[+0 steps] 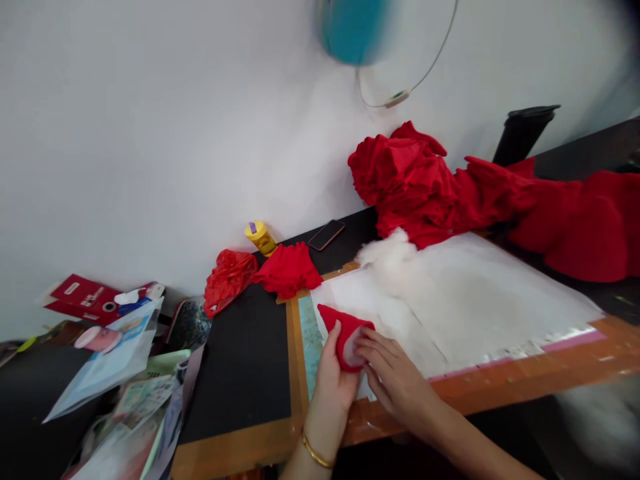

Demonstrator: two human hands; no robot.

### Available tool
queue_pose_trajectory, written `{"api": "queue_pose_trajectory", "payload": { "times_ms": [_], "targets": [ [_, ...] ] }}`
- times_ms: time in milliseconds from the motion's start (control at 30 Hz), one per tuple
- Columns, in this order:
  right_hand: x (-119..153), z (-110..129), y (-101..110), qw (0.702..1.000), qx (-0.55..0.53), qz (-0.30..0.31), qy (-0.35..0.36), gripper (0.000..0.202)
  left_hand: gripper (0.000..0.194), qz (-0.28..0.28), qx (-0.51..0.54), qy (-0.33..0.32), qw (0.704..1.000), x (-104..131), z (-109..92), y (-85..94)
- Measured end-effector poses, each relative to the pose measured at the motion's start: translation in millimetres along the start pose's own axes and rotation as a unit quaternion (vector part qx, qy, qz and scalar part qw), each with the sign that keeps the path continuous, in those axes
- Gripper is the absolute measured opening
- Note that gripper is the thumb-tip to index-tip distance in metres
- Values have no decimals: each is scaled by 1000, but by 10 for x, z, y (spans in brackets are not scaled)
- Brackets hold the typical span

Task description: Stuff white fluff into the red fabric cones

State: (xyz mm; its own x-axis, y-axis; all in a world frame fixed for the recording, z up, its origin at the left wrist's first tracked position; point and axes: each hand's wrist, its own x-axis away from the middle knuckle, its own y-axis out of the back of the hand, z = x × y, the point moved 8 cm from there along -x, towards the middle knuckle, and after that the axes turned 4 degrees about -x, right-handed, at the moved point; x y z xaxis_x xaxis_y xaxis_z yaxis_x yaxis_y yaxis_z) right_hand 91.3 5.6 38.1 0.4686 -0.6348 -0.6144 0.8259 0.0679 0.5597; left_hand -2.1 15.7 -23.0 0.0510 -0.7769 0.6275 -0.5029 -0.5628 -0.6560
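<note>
A small red cloth cone [337, 321] lies in my left hand [333, 377], its point toward the upper left and its open end toward the right. Inside the opening shows white stuffing [351, 348]. My left fingers and thumb wrap the cone from below. At the open end, my right hand [395, 377] has its fingers bent against the rim; the fingertips are partly hidden. Beyond both hands, a loose tuft of white fibre filling [390, 257] rests on a white sheet [480, 300].
A big heap of red cloth pieces [410, 180] lines the back right. Farther left are a phone [327, 235], a small red cloth pile [289, 269], a yellow container [261, 238] and a red plastic bag [227, 277]. Papers and packets [143, 400] clutter the left side.
</note>
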Motion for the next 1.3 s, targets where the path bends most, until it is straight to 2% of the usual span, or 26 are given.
{"api": "queue_pose_trajectory", "payload": {
  "times_ms": [133,300,433,500,667,767,867,933,1033,1133,1233,1300],
  "targets": [
    [8,-64,10,999,-42,21,-8,34,21,13,-8,-15,1000,8,29,13],
    [-17,-140,77,997,-52,56,-3,31,19,-11,-43,-35,998,-17,16,56],
    [46,-192,290,1000,-31,-1,7,35,25,-18,-46,-38,998,-47,-52,68],
    [92,-195,321,1000,-18,-12,4,40,25,-27,-32,-50,998,-57,-92,78],
    [145,-94,-27,997,49,60,20,46,21,-14,-18,-27,999,-73,22,43],
    [189,-87,-205,994,92,63,14,50,21,-21,-21,-63,998,-65,39,64],
    [278,-91,-239,994,75,77,19,56,25,-30,-45,-108,993,-51,2,96],
    [323,-115,-119,997,16,69,13,55,33,-21,-80,-150,985,-43,-51,83],
    [333,-301,218,995,-71,1,-70,44,46,-24,-137,-199,970,-51,-101,71],
    [327,-534,460,977,-104,-54,-177,34,47,-39,-176,-204,962,-104,-78,74],
    [328,-661,493,954,-139,-56,-261,35,44,-35,-232,-192,953,-133,-5,29],
    [348,-696,454,930,-188,-41,-314,41,45,-6,-288,-175,941,-120,98,-56]
  ]
}}
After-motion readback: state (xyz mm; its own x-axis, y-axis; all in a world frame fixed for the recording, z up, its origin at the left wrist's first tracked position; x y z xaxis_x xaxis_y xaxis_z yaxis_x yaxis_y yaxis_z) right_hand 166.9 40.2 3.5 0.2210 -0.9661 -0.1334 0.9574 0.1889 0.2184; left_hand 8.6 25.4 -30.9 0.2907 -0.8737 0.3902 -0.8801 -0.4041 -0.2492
